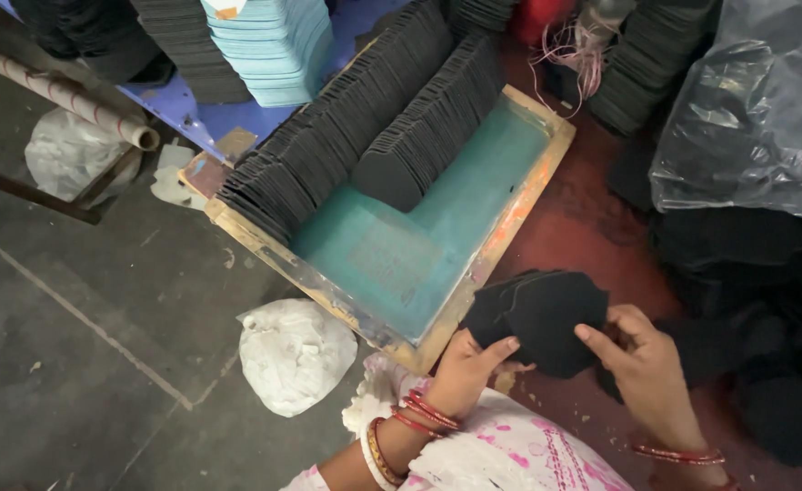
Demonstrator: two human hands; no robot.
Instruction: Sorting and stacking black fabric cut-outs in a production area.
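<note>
Head view: both hands are on a small stack of black cut pieces [542,318], held just off the near corner of the wooden-framed teal tray [510,218]. The left hand [465,373] is curled closed on the stack's lower left edge, thumb on top. The right hand [642,364] pinches the right edge, fingers bent, thumb pressing down. Inside the tray, two long fanned rows of black pieces [365,127] lean along its far side. A crumpled white bag [296,355] sits on the floor just left of the tray's near corner. A clear plastic bag [765,109] lies well right of the tray.
</note>
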